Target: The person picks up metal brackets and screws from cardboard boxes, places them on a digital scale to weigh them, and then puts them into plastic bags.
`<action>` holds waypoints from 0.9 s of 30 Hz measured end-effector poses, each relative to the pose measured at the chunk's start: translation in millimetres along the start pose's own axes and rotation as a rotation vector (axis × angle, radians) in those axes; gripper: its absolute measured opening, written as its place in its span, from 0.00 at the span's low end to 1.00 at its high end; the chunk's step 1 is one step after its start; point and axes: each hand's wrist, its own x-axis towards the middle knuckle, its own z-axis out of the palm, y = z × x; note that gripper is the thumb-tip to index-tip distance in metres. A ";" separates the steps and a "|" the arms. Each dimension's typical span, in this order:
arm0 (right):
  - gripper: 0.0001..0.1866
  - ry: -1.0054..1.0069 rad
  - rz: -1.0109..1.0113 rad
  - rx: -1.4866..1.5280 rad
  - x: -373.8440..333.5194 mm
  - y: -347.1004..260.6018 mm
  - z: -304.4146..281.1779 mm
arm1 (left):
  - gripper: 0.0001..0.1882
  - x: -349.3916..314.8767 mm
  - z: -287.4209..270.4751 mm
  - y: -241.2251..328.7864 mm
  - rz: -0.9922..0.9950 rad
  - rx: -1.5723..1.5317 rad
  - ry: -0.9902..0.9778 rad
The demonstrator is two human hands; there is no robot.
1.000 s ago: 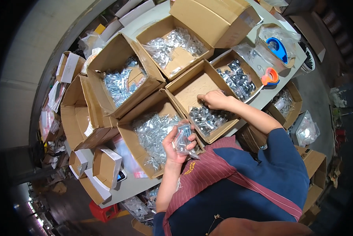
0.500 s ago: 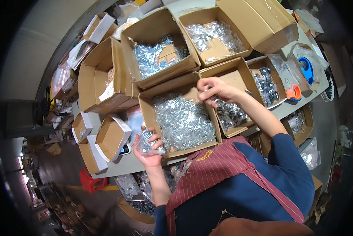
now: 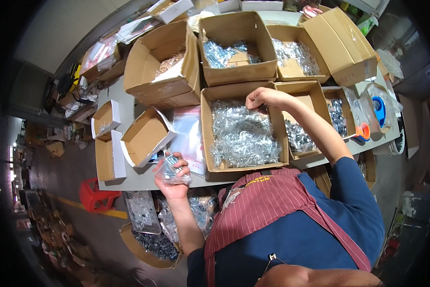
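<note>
Bag (image 3: 171, 171), clear and filled with bluish metal screws, sits in the left hand (image 3: 173, 186), upon the upturned palm. Its fingers (image 3: 182, 164) curl over the right side and the thumb lies along the left, so that it is held between them, with the lower right corner of the plastic poking out past the fingers. That hand is over the front edge of the table (image 3: 134, 181), just below the tray (image 3: 145, 136) and the flat bags (image 3: 188, 136).

Right hand (image 3: 265, 98) hangs over the back right part of the big carton (image 3: 231, 91), above a heap of packets (image 3: 246, 141). Its thumb and fingertips are drawn close together; a dark patch shows beneath them, but I cannot tell whether they grip anything.

Half a second ago the left hand was at the front left corner of the big carton; now it is farther left, apart from it. The right hand was then near the wall shared with the parts carton (image 3: 311, 91); it has come over the packets. The whole view has turned as well.
</note>
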 end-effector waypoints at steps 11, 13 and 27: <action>0.06 -0.220 -0.019 0.485 110.5 -85.4 128.1 | 0.35 27.2 27.3 147.0 0.398 0.451 0.166; 0.05 -0.225 -0.037 0.427 147.6 -89.5 158.6 | 0.39 33.5 30.2 160.7 0.376 0.487 0.133; 0.11 0.280 -0.421 0.166 221.2 -22.5 166.1 | 0.09 49.0 -32.7 68.5 0.588 1.808 0.020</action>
